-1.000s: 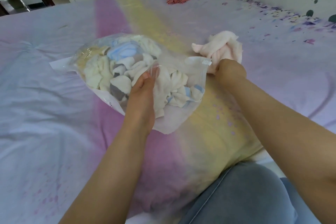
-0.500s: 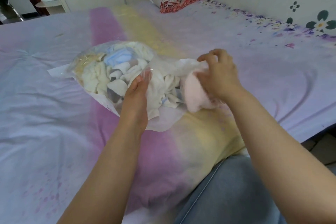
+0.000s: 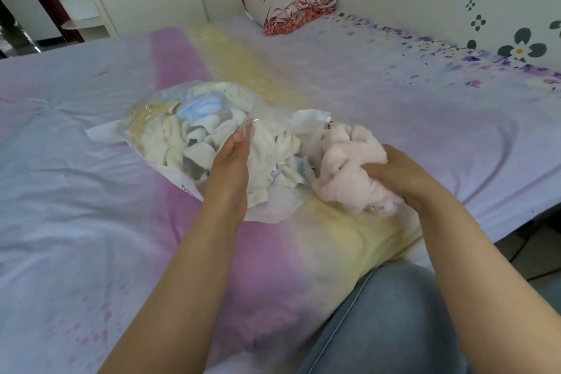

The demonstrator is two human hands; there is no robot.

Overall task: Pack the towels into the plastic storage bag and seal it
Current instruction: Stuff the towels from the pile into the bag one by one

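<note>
Bag: the clear plastic storage bag [image 3: 170,118] lay on the bed [image 3: 379,94], its mouth open toward the person.
Inside the bag: a heap of white, cream and blue small towels [image 3: 194,130] filled it, and some spilled out at the mouth.
Left hand: the left hand [image 3: 230,167] pinched the near edge of the bag's mouth; its grip held the thin plastic up.
Right hand: the right hand [image 3: 403,173] squeezed a fluffy pale pink towel [image 3: 343,167]; its grip was wrapped tight round the bunched cloth.
Pink towel: it sat right at the bag's mouth, touching the white towels there.
Bed: it had a soft purple, pink and yellow sheet.
Far end: a folded red and white patterned blanket [image 3: 291,3] lay by the wall.
Near: a knee in blue jeans [image 3: 394,322] showed low down.
</note>
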